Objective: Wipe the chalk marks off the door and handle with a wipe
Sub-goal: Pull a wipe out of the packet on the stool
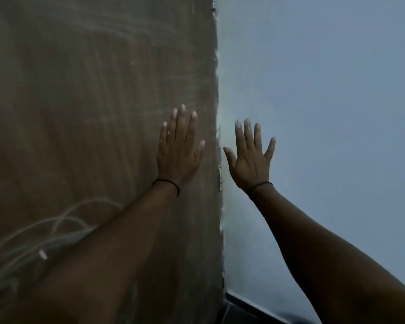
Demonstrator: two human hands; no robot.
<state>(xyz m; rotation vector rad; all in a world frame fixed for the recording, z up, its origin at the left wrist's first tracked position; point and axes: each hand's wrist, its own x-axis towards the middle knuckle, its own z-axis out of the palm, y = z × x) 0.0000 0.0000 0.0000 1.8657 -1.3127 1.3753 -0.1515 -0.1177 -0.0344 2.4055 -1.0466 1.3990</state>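
A pale blue-grey wall [325, 90] fills the right side under dim light, meeting a dark floor [255, 316] at the bottom.

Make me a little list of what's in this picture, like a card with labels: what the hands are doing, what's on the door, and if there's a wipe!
left hand: open, fingers straight, in front of the brown door
right hand: open, fingers spread, in front of the pale blue wall
chalk marks: white loops low on the door, faint smears higher up
wipe: none in view
handle: not in view
wrists: a thin dark band on each
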